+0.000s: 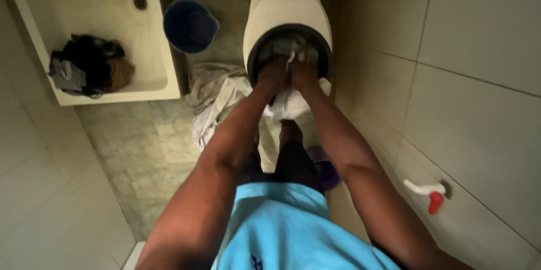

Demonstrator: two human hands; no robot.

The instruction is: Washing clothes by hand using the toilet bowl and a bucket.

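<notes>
A tiled washroom with a mottled floor [143, 151]: the left hand [273, 76] and right hand [304, 74] sit side by side, both clenched on a white cloth [288, 103] at the front rim of a dark round tub [288, 50] (its contents blurred). Farther left stand a blue bucket [190, 26] and a white basin [96, 27] holding dark clothes [90, 65]; a tap [429, 192] juts from the right wall.

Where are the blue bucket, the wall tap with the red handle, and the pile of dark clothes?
blue bucket [190, 26]: head view, on its inner wall.
wall tap [435, 202]: head view, on its red handle.
pile of dark clothes [90, 62]: head view, on the black fabric.
</notes>
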